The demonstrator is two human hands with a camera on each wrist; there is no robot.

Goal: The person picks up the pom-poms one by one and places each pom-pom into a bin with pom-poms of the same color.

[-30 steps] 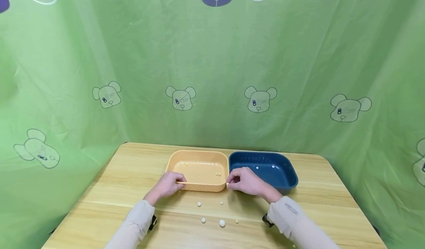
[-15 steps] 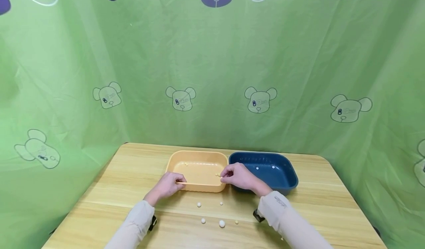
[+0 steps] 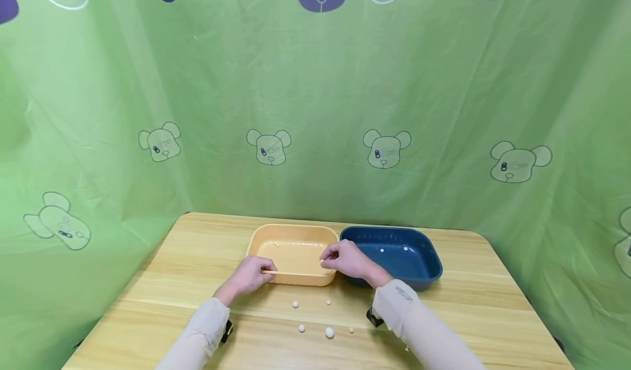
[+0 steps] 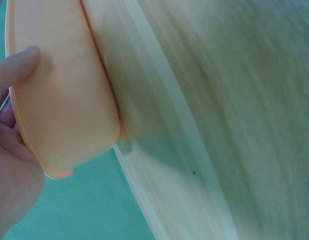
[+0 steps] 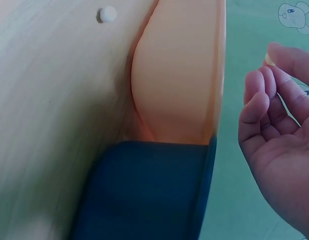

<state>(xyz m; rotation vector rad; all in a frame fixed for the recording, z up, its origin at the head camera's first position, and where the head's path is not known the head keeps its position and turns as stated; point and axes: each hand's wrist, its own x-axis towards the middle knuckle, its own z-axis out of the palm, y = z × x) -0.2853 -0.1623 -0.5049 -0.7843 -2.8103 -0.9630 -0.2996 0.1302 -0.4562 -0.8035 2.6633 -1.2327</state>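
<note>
My left hand (image 3: 249, 274) grips the near rim of the orange plastic bin (image 3: 305, 279). In the left wrist view its thumb (image 4: 25, 62) lies on the bin's outer wall, and the other fingers go behind the rim. Over the right side of that bin, my right hand (image 3: 347, 259) pinches a small pale yellow ball (image 5: 269, 60) between thumb and forefinger. Tiny yellow balls (image 3: 276, 244) lie on the bin's floor at the back left; the right hand covers the floor's right part. The dark blue bin (image 3: 428, 268) stands alongside, with two small white balls (image 3: 406, 249) inside.
On the wooden table (image 3: 197, 249), in front of the bins, lie several white balls, the biggest being a white ball (image 3: 330, 333). A yellow ball (image 3: 351, 330) is just right of it. A green curtain (image 3: 315, 189) hangs behind and at both sides.
My right hand has moved left with the small ball, from the seam between the two bins to over the orange bin's right side. The left hand has stayed on the rim.
</note>
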